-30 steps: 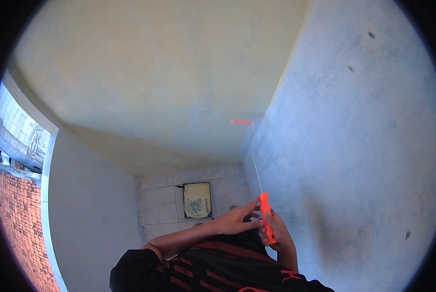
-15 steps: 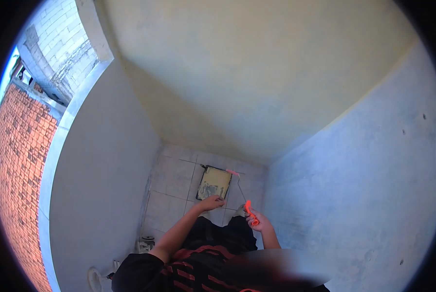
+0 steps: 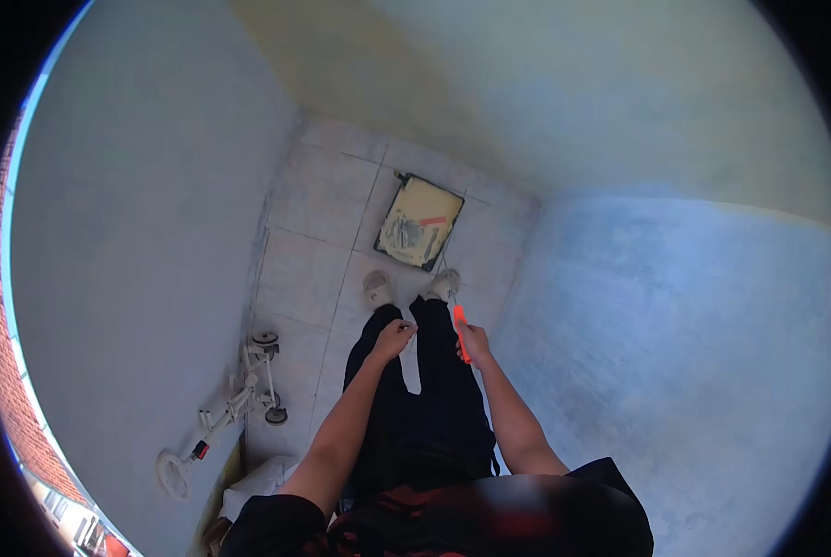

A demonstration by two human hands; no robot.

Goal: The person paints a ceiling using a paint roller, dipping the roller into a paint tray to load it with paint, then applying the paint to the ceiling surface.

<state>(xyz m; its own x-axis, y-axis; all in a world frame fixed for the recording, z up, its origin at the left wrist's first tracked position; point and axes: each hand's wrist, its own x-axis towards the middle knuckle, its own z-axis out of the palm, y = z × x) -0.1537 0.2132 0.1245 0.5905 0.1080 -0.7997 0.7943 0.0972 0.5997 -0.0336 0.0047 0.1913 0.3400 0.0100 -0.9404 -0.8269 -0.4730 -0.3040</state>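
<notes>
Since the earlier frames the view has tipped down from the wall to the floor; roller (image 3: 433, 221) now lies in the paint tray (image 3: 419, 223) at the floor's far edge by the wall. Right hand (image 3: 472, 341) grips the orange handle (image 3: 461, 331), pole angled down, likely to load paint. Left hand (image 3: 394, 336) loosely curled, empty, free beside it. Small wheeled cart (image 3: 234, 404) lies at the left edge

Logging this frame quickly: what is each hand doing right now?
Left hand: loosely curled, holding nothing visible.
Right hand: closed on the orange roller handle.
</notes>
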